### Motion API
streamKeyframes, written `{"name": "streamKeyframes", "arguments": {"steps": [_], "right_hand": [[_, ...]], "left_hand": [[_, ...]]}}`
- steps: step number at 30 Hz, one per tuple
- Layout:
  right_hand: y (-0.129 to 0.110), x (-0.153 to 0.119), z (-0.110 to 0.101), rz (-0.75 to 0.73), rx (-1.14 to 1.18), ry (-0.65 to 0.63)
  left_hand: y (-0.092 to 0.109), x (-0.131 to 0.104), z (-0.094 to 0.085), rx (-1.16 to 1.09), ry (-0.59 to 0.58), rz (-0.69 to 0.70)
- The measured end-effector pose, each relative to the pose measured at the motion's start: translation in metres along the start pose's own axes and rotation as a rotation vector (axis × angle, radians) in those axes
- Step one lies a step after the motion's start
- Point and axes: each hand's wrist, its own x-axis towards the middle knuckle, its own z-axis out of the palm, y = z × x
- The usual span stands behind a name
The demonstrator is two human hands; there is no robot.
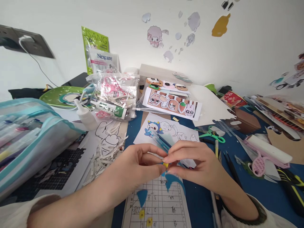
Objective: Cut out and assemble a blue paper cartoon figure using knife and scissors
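My left hand and my right hand meet at the middle, fingertips pinched around a small yellow and blue paper piece. Below them lies a gridded sheet with handwriting. On it rest a curved blue cutout, a blue triangular piece and small yellow pieces. Just behind my hands, a drawing sheet shows a coloured blue figure and line drawings, with blue pens lying across it. My fingers partly hide the held piece.
A pencil bag and white glue bottle stand left. Paper scraps lie beside my left forearm. Green scissors, tweezers and a pink-handled tool lie right. Plastic bags stand at the back.
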Motion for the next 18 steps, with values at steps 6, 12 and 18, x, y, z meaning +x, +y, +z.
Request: {"name": "streamKeyframes", "arguments": {"steps": [6, 12, 18], "right_hand": [[-0.0005, -0.0003, 0.0008, 0.055, 0.015, -0.001], [-0.0002, -0.0012, 0.0005, 0.136, 0.004, -0.007], [-0.0045, 0.0014, 0.0004, 0.210, 0.011, -0.005]], "left_hand": [[-0.0017, 0.0008, 0.0002, -0.036, -0.006, 0.007], [-0.0007, 0.0011, 0.0003, -0.066, -0.018, -0.005], [-0.0012, 0.0010, -0.0010, -0.019, -0.023, -0.004]]}}
